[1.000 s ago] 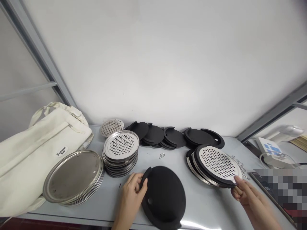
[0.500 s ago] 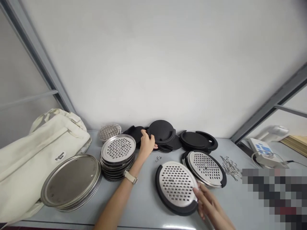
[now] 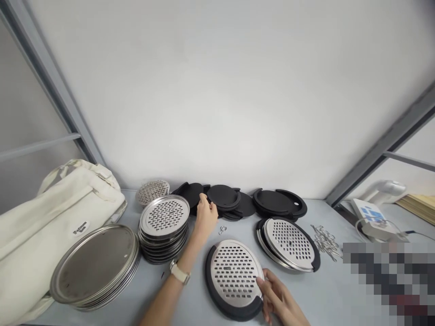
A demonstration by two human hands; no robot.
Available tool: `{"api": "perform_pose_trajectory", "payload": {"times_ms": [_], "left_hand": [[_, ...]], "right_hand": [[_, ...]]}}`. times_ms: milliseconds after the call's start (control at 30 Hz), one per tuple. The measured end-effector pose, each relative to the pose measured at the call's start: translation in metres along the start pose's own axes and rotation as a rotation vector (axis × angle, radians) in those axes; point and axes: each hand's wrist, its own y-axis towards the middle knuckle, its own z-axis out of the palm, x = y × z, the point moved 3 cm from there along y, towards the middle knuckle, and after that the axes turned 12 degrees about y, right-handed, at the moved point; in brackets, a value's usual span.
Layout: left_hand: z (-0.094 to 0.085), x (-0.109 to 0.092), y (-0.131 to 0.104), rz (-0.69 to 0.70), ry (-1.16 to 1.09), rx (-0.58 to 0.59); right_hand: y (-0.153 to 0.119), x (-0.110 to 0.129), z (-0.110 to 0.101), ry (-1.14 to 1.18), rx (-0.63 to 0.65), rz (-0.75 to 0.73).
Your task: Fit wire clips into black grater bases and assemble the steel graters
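Note:
My right hand (image 3: pixel 277 296) grips the right edge of a round metal grater plate (image 3: pixel 235 274) with a black rim around its lower left side, thumb on top. My left hand (image 3: pixel 206 217), wearing a watch with a pale strap, is at the left edge of a round black holder (image 3: pixel 222 197) on the pile by the wall. Its thumb and forefinger are apart; the other fingers are partly hidden. Between the hands lies a small bent wire clip (image 3: pixel 222 230). Right of the held plate, more rimmed grater plates (image 3: pixel 290 242) lie stacked.
A stack of grater discs (image 3: pixel 165 217) stands left of my left arm, beside a stack of plain metal plates (image 3: pixel 97 262) and a cream bag (image 3: pixel 64 222). Black holders (image 3: pixel 275 203) lie along the wall. Wire clips (image 3: pixel 325 242) and a white box (image 3: pixel 372 215) are at right.
The black holder at my left hand has gone from tilted up to lying lower on the pile. My right hand and the rimmed grater plate have shifted left and nearer to me.

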Motion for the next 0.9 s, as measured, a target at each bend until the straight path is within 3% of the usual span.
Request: {"api": "perform_pose_trajectory", "payload": {"times_ms": [67,133,267,467,567,700,833,900], "left_hand": [[-0.009,-0.004,-0.014,0.121,0.068,-0.036],[-0.016,-0.011,-0.026,0.245,0.103,0.024],[-0.029,-0.015,-0.041,0.306,0.137,0.106],[-0.033,0.006,-0.063,0.224,0.108,0.315],[-0.033,0.017,-0.074,0.161,0.034,0.406],[-0.038,0.032,-0.087,0.165,0.043,0.402],[-0.045,0.053,-0.102,0.094,0.192,0.319],[-0.045,0.060,-0.108,0.017,0.254,0.335]], "right_hand": [[0.002,-0.003,0.003,-0.045,0.067,0.022],[0.004,-0.003,0.005,-0.124,0.147,0.055],[0.010,0.009,0.001,-0.348,0.220,0.086],[0.042,0.057,-0.009,-0.723,-0.058,-0.311],[0.071,0.070,0.011,-0.685,0.121,-0.483],[0.111,0.064,0.039,-0.714,0.267,-0.624],[0.132,0.049,0.047,-0.710,0.236,-0.657],[0.134,0.044,0.044,-0.702,0.225,-0.664]]}}
